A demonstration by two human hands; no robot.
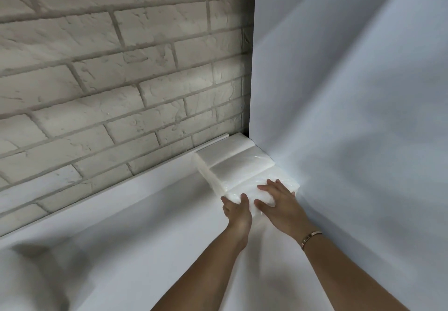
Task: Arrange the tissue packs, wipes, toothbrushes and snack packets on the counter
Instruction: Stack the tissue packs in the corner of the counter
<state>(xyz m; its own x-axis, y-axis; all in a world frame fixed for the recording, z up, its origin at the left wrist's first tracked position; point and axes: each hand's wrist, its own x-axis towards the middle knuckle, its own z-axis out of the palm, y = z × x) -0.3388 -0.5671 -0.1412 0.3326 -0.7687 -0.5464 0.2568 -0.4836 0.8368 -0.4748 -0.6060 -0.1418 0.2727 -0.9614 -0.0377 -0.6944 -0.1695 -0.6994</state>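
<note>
Where the left of the view is filled by a white-painted brick wall (109,80), a white counter (145,213) is seen running along its foot towards the corner. Three white tissue packs (242,165) are laid in a row in that corner, side by side and touching, the farthest set against the brick. The nearest tissue pack (242,189) is gripped at its near-left corner by the left hand (236,210), the thumb hooked over the top and the fingers held at the side. Its top is pressed by the right hand (278,204), whose fingers are spread flat; a bracelet (311,239) is worn on that wrist. The row is bordered on the right by a plain wall (351,92)
</note>
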